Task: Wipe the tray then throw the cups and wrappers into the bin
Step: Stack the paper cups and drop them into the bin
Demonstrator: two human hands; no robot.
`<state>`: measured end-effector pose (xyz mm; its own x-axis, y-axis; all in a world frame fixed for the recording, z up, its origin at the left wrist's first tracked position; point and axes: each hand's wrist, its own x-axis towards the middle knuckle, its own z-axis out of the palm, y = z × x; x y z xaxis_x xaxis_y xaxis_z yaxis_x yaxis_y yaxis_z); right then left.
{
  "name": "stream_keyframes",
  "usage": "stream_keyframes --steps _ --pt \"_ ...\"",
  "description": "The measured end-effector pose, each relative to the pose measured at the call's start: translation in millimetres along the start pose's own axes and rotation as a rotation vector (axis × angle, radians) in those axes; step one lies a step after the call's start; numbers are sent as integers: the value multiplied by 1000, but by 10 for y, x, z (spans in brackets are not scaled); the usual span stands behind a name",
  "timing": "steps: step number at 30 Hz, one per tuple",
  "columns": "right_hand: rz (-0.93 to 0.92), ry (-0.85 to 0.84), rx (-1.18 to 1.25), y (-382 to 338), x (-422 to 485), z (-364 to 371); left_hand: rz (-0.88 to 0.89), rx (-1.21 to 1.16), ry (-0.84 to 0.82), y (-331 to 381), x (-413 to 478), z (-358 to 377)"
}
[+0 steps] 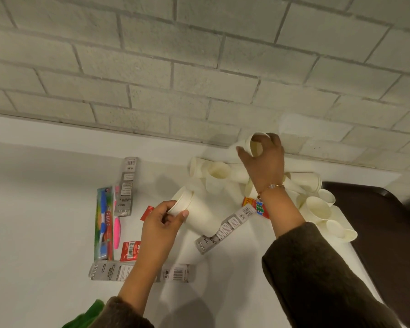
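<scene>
Cup collection: left hand grips stacked white paper cups; right hand pinches another white paper cup. Next: nest them.

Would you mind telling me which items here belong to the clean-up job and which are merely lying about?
Part of the job:
- paper cups
- grey wrappers
- red wrappers
- dark tray

Lying about:
- packaged toothbrushes
- green cloth, purpose unclear

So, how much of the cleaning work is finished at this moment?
Wiping cannot be judged; the dark tray sits empty. In hand: left hand holds a stack of paper cups, right hand lifts a cup. Left: loose cups, wrappers; no bin visible.
</scene>
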<state>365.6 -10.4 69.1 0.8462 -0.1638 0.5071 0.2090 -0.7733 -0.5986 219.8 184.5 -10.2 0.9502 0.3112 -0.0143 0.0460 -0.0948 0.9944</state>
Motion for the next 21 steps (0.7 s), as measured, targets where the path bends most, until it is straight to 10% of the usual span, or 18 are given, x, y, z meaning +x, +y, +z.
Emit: stream_keyframes --steps 10,21 --pt "7 -608 -295 125 -282 626 -31 -3 57 -6 16 -132" --pt "84 -493 -120 99 -600 121 -3 -24 28 46 28 -43"
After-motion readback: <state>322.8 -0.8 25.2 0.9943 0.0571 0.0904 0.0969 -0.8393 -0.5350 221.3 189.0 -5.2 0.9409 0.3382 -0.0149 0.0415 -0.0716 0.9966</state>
